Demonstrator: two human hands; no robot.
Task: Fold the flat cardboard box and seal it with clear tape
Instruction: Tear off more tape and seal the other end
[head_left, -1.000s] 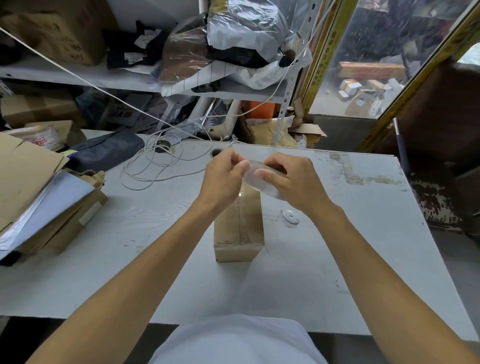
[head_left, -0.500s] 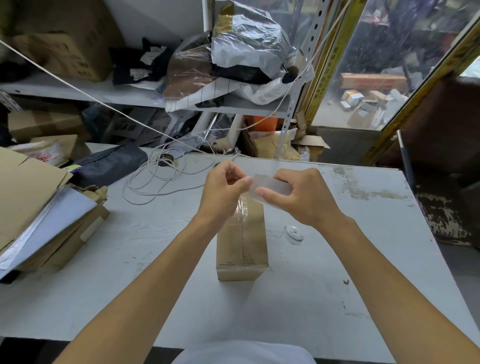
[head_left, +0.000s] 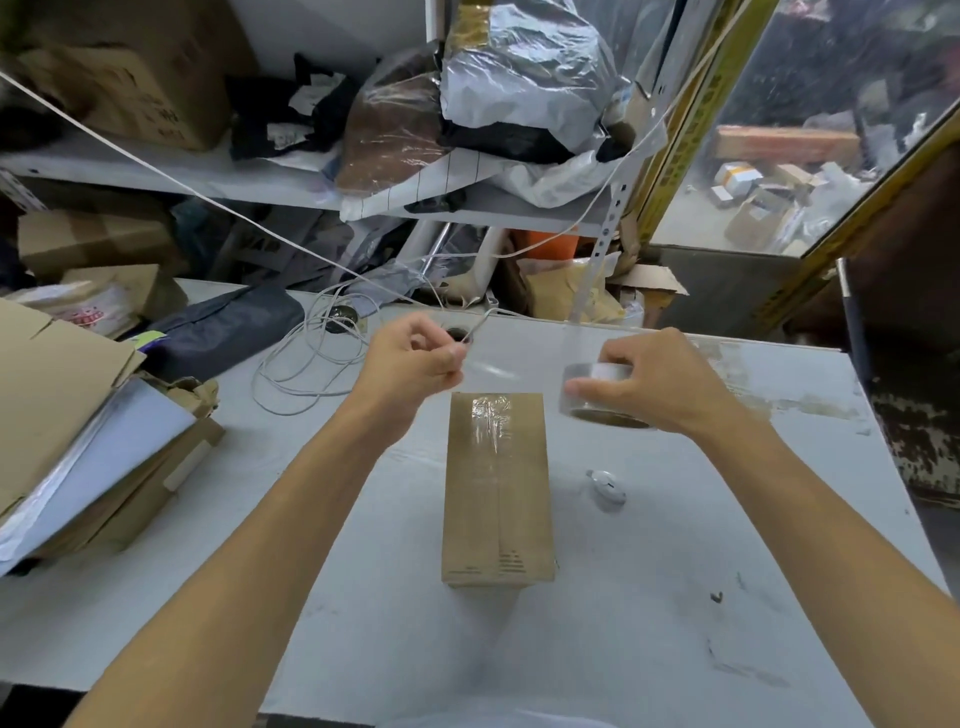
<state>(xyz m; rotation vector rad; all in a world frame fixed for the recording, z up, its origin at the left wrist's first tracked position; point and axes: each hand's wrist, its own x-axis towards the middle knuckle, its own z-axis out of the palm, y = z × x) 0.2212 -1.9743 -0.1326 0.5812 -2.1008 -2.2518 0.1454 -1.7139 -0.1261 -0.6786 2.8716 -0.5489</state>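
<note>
A long brown cardboard box (head_left: 496, 499) lies folded on the white table (head_left: 675, 597), its far end covered with wrinkled clear tape. Above its far end I hold a stretch of clear tape (head_left: 511, 370) between my hands. My left hand (head_left: 410, 364) pinches the free end of the tape. My right hand (head_left: 649, 382) grips the clear tape roll (head_left: 592, 397) a little to the right of the box, above the table.
A small white object (head_left: 605, 486) lies right of the box. A coil of white cable (head_left: 317, 358) and a dark bag (head_left: 228, 327) lie at the back left. Stacked flat cardboard and sheets (head_left: 67, 415) fill the left edge. Cluttered shelves stand behind.
My hands have moved apart: the right hand carried the roll to the right and the left hand stayed with the tape end, so a strip of tape now spans between them.
</note>
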